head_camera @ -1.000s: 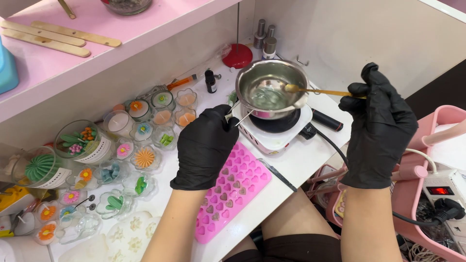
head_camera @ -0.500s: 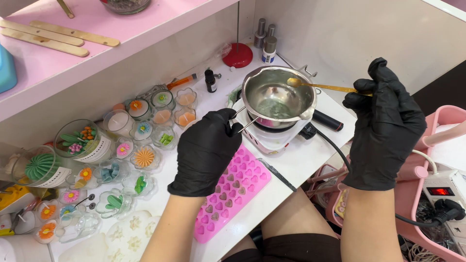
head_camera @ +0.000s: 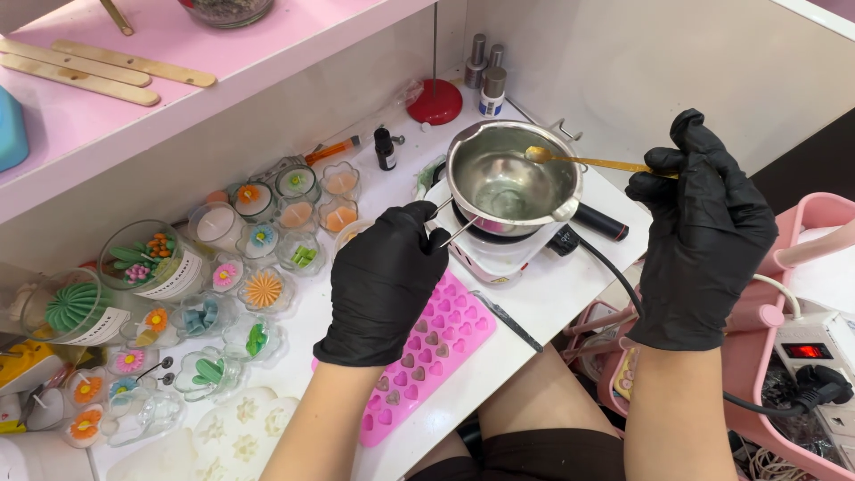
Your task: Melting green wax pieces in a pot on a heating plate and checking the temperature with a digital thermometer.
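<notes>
Both hands, left hand (head_camera: pixel 385 278) and right hand (head_camera: pixel 704 233), wear black gloves. The melting pot (head_camera: pixel 509 180) is shiny silver, the spoon (head_camera: pixel 590 161) gold. The heart-cavity mould (head_camera: pixel 429 351) is bright pink on a white worktop (head_camera: pixel 552 298). Small clear candle cups (head_camera: pixel 264 289) show orange, pink and green flower patterns. The shelf (head_camera: pixel 267 53) is pale pink.

Both hands wear matt black rubbery gloves: the left hand (head_camera: pixel 385 281) and the right hand (head_camera: pixel 704 227). The melting pot (head_camera: pixel 512 178) is shiny polished metal; the spoon (head_camera: pixel 588 161) is glossy gold-coloured metal. The pink heart mould (head_camera: pixel 427 352) looks soft, smooth silicone. Far left, flat sticks (head_camera: pixel 107 71) are bare wood.
</notes>
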